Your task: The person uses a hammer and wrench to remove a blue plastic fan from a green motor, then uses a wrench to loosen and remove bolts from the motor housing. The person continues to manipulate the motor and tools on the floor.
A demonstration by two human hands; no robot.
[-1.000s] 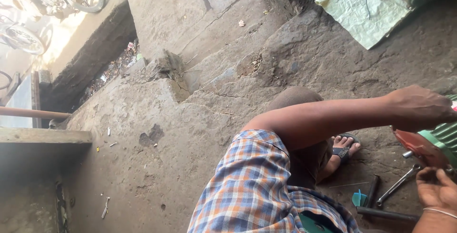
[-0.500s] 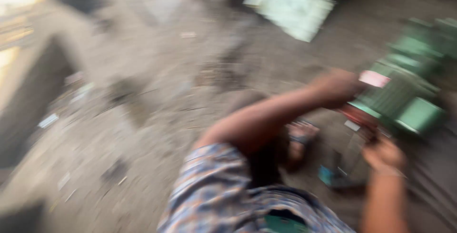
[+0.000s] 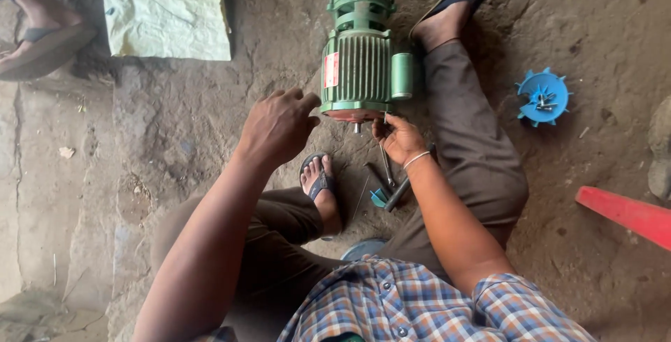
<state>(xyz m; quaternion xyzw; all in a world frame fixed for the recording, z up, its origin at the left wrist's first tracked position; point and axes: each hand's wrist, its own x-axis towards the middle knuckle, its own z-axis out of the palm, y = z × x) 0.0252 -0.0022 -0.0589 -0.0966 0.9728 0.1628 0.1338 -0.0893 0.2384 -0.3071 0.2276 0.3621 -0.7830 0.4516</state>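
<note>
Green ribbed motor [image 3: 363,69], right hand [image 3: 398,138] touching

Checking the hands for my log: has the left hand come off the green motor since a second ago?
Yes. The left hand then reached onto the green motor; now it hovers open beside its near end, pulled back toward the person.

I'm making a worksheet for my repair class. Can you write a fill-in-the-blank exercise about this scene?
1. The ribbed electric motor lying on the dirt floor is painted ____.
2. The blue plastic fan wheel holds a few loose metal ____.
3. The left hand hovers open beside the motor, while the right hand pinches a thin metal ____ at the motor's end.
4. The right wrist wears a thin ____.

Missing words: green; screws; rod; bracelet
</note>
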